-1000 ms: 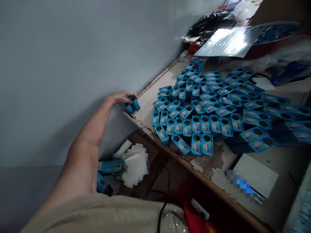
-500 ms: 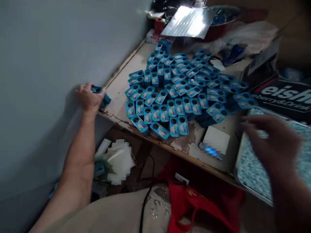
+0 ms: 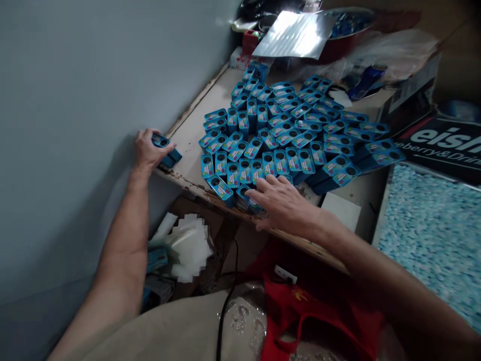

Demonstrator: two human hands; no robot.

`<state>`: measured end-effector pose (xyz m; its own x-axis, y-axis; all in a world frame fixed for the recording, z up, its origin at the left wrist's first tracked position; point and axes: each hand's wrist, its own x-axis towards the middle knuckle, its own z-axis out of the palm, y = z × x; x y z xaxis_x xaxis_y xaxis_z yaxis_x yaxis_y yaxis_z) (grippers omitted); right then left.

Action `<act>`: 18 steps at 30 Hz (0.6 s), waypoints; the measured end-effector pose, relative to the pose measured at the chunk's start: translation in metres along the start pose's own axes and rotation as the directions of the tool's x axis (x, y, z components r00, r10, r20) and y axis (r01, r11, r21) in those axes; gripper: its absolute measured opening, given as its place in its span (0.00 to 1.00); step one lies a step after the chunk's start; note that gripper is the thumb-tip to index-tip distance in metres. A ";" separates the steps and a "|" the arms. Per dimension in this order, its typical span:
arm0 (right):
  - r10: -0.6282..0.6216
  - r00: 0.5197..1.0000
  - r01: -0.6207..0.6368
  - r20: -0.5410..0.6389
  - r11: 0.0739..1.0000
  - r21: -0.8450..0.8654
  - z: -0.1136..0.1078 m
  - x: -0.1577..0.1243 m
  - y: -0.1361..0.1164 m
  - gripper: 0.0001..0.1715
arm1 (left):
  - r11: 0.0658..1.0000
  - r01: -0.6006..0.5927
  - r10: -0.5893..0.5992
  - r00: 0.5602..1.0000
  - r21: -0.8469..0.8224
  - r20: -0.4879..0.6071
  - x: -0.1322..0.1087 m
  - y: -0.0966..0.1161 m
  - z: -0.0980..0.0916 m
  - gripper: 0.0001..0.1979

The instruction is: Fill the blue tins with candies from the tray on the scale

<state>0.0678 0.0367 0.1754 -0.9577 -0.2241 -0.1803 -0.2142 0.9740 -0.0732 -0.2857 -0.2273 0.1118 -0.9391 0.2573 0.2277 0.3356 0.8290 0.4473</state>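
Nearest: one red fabric item with a strap loop (image 3: 274, 321), below the table. Right hand (image 3: 283, 204): moved from above the tray of pale-blue and white pellets (image 3: 424, 225) to the table's front edge, fingers half-curled over a blue rectangular container with a round dark opening (image 3: 243, 193); whether it grips cannot be told. Both hands are thus now at containers. Left hand (image 3: 146, 150): curled around a small blue container group (image 3: 172, 156) at the worn white table's (image 3: 190, 153) left corner, beside the wall. Beyond: many matching upright containers (image 3: 281, 129), closely grouped. Farthest: one shiny silver sheet (image 3: 293, 37).
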 end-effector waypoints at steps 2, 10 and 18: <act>-0.072 0.992 0.072 0.103 0.997 0.003 -0.011 0.004 0.007 0.29 | 0.999 -0.031 0.030 0.999 -0.029 -0.011 -0.002 -0.001 -0.004 0.38; -0.226 0.956 0.238 0.186 0.970 -0.047 -0.014 0.040 0.009 0.18 | 0.838 -0.545 0.520 0.791 0.014 -0.324 -0.129 0.020 -0.009 0.29; -0.350 0.935 0.338 -0.055 0.927 -0.163 -0.026 -0.001 0.001 0.11 | 0.794 -0.540 0.555 0.832 -0.279 -0.030 -0.176 0.039 0.065 0.51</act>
<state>0.0634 0.0388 0.2014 -0.8310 -0.5491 -0.0891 -0.5533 0.8324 0.0309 -0.1125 -0.2081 0.0331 -0.5927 0.6590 0.4631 0.7939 0.3809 0.4741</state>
